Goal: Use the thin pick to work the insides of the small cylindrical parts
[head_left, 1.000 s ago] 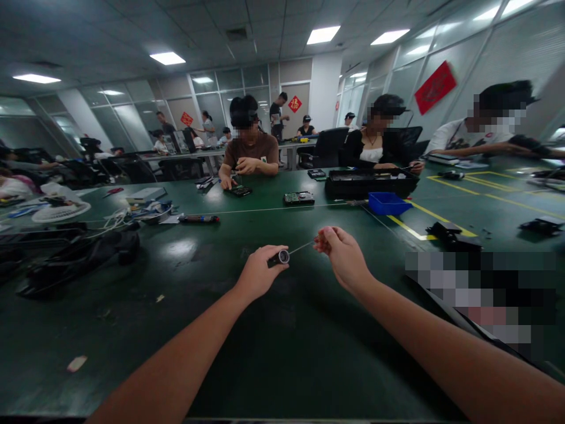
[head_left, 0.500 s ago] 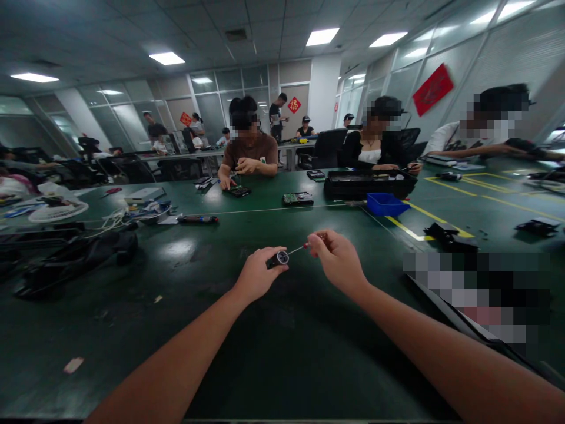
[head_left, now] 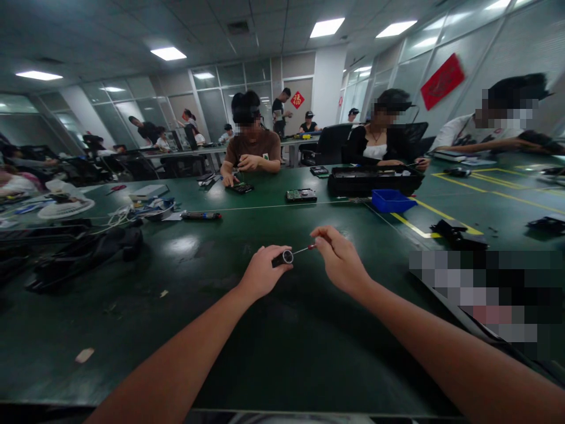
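Between the fingers and thumb of my left hand [head_left: 259, 275] is a small black cylindrical part [head_left: 278, 259] with a silvery ring at its end, turned to the right. My right hand [head_left: 344, 262] pinches the red handle end of a thin screwdriver [head_left: 303, 250]. Its metal shaft runs left and slightly down to the ringed end of the part. Whether the tip sits inside the ring or only touches it is too small to tell. Both hands are raised over the green table [head_left: 282, 353].
Across the table a person [head_left: 251, 141] handles a circuit board; others sit to the right. A hard drive [head_left: 301, 195], a blue bin [head_left: 392, 201], a long black housing [head_left: 375, 179] and a dark pen-like tool [head_left: 200, 216] lie beyond my hands. Black parts [head_left: 88, 256] lie left.
The view has shifted slightly. My right hand has turned a little and its fingers are more extended around the screwdriver handle. My left hand keeps its hold on the black part.
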`<act>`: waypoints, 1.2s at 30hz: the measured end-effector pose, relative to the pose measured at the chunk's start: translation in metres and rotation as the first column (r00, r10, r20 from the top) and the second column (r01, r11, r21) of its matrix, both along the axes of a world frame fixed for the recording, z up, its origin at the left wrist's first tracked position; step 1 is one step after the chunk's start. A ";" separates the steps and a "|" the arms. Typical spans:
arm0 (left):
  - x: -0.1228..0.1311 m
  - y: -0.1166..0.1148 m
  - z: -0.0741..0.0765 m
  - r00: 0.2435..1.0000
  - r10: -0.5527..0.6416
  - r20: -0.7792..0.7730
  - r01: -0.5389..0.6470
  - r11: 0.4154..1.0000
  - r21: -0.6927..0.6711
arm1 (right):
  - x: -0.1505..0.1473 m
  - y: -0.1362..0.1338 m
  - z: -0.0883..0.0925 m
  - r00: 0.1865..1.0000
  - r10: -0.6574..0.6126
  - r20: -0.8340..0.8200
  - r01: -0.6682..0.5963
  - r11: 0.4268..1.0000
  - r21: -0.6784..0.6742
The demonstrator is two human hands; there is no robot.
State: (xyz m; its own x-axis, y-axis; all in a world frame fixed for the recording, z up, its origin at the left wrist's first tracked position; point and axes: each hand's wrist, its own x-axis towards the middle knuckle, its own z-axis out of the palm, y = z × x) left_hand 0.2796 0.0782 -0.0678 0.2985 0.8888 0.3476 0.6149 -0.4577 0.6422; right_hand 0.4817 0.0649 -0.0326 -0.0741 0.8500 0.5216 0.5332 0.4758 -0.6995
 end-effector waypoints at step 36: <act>0.000 -0.001 0.001 0.997 0.044 -0.071 -0.042 0.999 0.026 | -0.001 0.006 -0.012 0.982 0.087 -0.165 -0.093 0.995 -0.027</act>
State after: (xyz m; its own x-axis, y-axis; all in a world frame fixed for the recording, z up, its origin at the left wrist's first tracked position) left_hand 0.2796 0.0775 -0.0670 0.2847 0.8929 0.3488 0.6782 -0.4448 0.5850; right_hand 0.4803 0.0706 -0.0447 -0.0677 0.8613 0.5035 0.3665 0.4908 -0.7904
